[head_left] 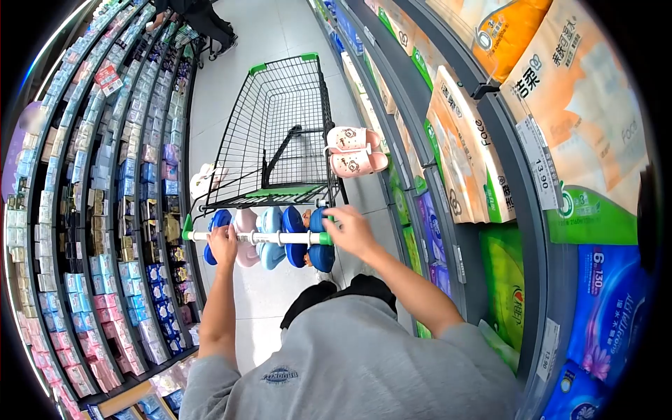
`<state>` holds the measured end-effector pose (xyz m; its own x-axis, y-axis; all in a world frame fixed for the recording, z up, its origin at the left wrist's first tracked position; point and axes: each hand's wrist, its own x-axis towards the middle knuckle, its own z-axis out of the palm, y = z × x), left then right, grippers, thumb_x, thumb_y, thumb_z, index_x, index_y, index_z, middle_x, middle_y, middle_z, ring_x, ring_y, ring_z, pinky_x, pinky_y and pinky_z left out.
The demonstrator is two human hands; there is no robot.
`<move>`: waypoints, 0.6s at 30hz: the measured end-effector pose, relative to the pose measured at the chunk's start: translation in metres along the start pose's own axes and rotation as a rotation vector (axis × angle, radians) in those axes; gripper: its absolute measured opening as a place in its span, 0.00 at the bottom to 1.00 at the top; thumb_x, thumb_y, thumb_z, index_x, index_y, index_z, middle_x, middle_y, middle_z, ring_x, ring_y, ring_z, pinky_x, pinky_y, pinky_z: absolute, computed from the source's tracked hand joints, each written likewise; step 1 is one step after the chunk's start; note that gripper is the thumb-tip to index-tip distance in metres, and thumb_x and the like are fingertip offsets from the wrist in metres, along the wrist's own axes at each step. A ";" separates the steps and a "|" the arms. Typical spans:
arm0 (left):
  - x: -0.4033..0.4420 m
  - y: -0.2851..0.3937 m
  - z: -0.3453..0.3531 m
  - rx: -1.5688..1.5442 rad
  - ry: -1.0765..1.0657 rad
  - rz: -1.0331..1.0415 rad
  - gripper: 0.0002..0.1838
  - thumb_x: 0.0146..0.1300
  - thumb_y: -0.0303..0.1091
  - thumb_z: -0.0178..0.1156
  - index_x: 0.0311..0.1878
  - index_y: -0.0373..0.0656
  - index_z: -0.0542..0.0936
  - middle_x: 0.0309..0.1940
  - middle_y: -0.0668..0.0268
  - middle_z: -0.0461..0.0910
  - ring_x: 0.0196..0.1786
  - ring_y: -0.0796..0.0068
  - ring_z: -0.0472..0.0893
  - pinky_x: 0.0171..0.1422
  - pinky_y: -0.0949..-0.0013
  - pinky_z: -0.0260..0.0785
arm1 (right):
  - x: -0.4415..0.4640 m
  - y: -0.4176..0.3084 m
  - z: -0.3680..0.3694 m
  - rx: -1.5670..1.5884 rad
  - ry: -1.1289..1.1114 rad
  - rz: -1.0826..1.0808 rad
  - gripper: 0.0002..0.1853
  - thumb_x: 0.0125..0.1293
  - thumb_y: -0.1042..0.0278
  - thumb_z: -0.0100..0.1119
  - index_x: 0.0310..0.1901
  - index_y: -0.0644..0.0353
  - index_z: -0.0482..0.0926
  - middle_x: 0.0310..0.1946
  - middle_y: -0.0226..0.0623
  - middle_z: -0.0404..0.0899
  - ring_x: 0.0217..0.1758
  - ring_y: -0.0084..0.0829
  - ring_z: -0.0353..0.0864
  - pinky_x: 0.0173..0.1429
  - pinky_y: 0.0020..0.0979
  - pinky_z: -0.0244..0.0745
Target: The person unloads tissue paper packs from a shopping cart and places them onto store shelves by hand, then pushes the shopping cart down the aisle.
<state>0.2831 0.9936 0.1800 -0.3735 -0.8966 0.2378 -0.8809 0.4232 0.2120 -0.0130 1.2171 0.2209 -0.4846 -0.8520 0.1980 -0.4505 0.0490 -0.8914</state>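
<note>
A black wire shopping cart (276,105) with green corners stands in front of me, and its basket looks empty. Several pairs of slippers in blue, pale pink and light blue hang along its white handle bar (276,237). My left hand (222,243) is closed around the left part of the bar, beside a blue slipper (211,253). At the right end, my right hand (351,231) has bent fingers at the upper edge of the dark blue slippers (321,257); its fingertips are partly hidden. Pink slippers (357,151) hang outside the cart's right side, white ones (203,182) outside its left.
Shelves of small packs (112,210) line the left side of the aisle. Close on the right, shelves hold large tissue packs (465,147). A person in dark clothes (203,24) stands at the far left of the aisle. Tiled floor (262,343) runs beneath the cart.
</note>
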 end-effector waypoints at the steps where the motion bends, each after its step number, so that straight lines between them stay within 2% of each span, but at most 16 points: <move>1: -0.001 0.005 0.003 0.022 0.017 -0.017 0.13 0.59 0.40 0.56 0.32 0.40 0.82 0.33 0.58 0.80 0.42 0.57 0.77 0.62 0.47 0.57 | 0.010 -0.006 0.014 -0.003 -0.022 -0.080 0.09 0.56 0.65 0.59 0.34 0.62 0.80 0.34 0.44 0.80 0.41 0.43 0.78 0.44 0.40 0.72; 2: -0.001 0.008 0.006 0.047 0.033 -0.033 0.13 0.60 0.40 0.56 0.32 0.40 0.81 0.32 0.58 0.80 0.41 0.57 0.77 0.62 0.47 0.58 | 0.017 -0.008 0.027 -0.004 -0.044 -0.158 0.09 0.56 0.64 0.59 0.31 0.61 0.80 0.33 0.44 0.80 0.39 0.44 0.78 0.43 0.41 0.72; 4: 0.001 0.012 0.008 0.062 0.088 -0.023 0.13 0.59 0.40 0.55 0.29 0.40 0.81 0.29 0.58 0.79 0.38 0.57 0.76 0.60 0.50 0.59 | 0.015 0.013 0.060 -0.111 -0.206 -0.099 0.10 0.58 0.62 0.58 0.27 0.61 0.79 0.26 0.40 0.79 0.32 0.41 0.78 0.39 0.39 0.70; 5: 0.001 0.013 0.008 0.077 0.063 -0.015 0.13 0.58 0.39 0.55 0.27 0.40 0.81 0.27 0.58 0.79 0.37 0.56 0.76 0.59 0.51 0.60 | 0.013 0.011 0.066 -0.398 -0.055 -0.290 0.14 0.58 0.59 0.57 0.23 0.61 0.79 0.21 0.40 0.78 0.27 0.41 0.78 0.38 0.39 0.69; 7: 0.002 0.010 0.006 0.106 0.058 0.032 0.14 0.55 0.38 0.53 0.23 0.40 0.82 0.24 0.57 0.79 0.34 0.54 0.76 0.52 0.55 0.63 | 0.010 0.015 0.067 -0.353 -0.098 -0.240 0.16 0.58 0.58 0.56 0.22 0.61 0.79 0.19 0.41 0.78 0.24 0.42 0.77 0.38 0.39 0.68; 8: 0.003 0.009 0.005 0.097 0.060 0.038 0.14 0.55 0.38 0.53 0.23 0.40 0.82 0.24 0.57 0.79 0.34 0.54 0.76 0.52 0.55 0.63 | 0.009 0.014 0.065 -0.314 -0.131 -0.175 0.17 0.58 0.56 0.56 0.20 0.61 0.80 0.17 0.42 0.77 0.22 0.42 0.77 0.38 0.39 0.68; 11: -0.004 0.007 0.003 0.082 -0.013 0.000 0.15 0.52 0.39 0.53 0.24 0.39 0.83 0.24 0.55 0.80 0.34 0.52 0.75 0.47 0.57 0.67 | 0.000 0.009 0.064 -0.310 -0.119 -0.154 0.18 0.58 0.57 0.56 0.18 0.61 0.79 0.17 0.42 0.77 0.22 0.43 0.77 0.38 0.39 0.68; 12: -0.008 0.009 0.004 0.078 -0.003 0.008 0.15 0.52 0.39 0.53 0.23 0.39 0.82 0.24 0.55 0.80 0.34 0.52 0.76 0.48 0.57 0.66 | -0.001 0.008 0.061 -0.303 -0.105 -0.145 0.18 0.58 0.57 0.57 0.18 0.60 0.79 0.17 0.42 0.77 0.22 0.43 0.76 0.38 0.39 0.68; 13: -0.011 0.010 0.005 0.100 -0.011 0.017 0.15 0.53 0.39 0.52 0.22 0.38 0.82 0.24 0.54 0.80 0.34 0.52 0.76 0.49 0.57 0.65 | -0.005 0.007 0.056 -0.241 -0.142 -0.113 0.14 0.58 0.62 0.55 0.22 0.62 0.80 0.21 0.43 0.79 0.26 0.44 0.77 0.40 0.41 0.69; 14: -0.014 0.013 0.003 0.122 -0.019 0.025 0.15 0.53 0.39 0.52 0.22 0.38 0.81 0.25 0.54 0.80 0.34 0.52 0.76 0.49 0.57 0.65 | -0.008 0.007 0.055 -0.254 -0.123 -0.111 0.14 0.58 0.62 0.55 0.22 0.62 0.80 0.21 0.43 0.79 0.26 0.44 0.77 0.40 0.41 0.69; 16: -0.025 0.017 0.000 0.132 0.009 0.049 0.16 0.54 0.38 0.49 0.22 0.38 0.81 0.25 0.54 0.80 0.34 0.53 0.76 0.49 0.57 0.64 | -0.017 0.009 0.055 -0.044 0.051 -0.143 0.10 0.56 0.68 0.53 0.33 0.65 0.78 0.33 0.45 0.79 0.37 0.45 0.77 0.45 0.43 0.70; 17: -0.031 0.015 -0.002 0.134 0.024 0.068 0.16 0.55 0.37 0.49 0.21 0.38 0.81 0.24 0.54 0.80 0.34 0.54 0.76 0.49 0.57 0.64 | -0.023 0.011 0.051 -0.054 -0.036 -0.130 0.18 0.52 0.74 0.49 0.47 0.65 0.72 0.47 0.48 0.73 0.51 0.47 0.71 0.55 0.42 0.67; 18: -0.036 0.014 -0.003 0.136 0.042 0.088 0.16 0.55 0.37 0.49 0.21 0.38 0.81 0.24 0.54 0.80 0.33 0.54 0.76 0.49 0.57 0.64 | -0.028 0.009 0.053 -0.069 -0.022 -0.134 0.18 0.52 0.74 0.49 0.47 0.65 0.72 0.47 0.48 0.73 0.51 0.47 0.71 0.55 0.42 0.67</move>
<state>0.2854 1.0322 0.1770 -0.4411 -0.8493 0.2901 -0.8775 0.4759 0.0589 0.0360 1.2141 0.1855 -0.4003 -0.8644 0.3041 -0.5611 -0.0312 -0.8272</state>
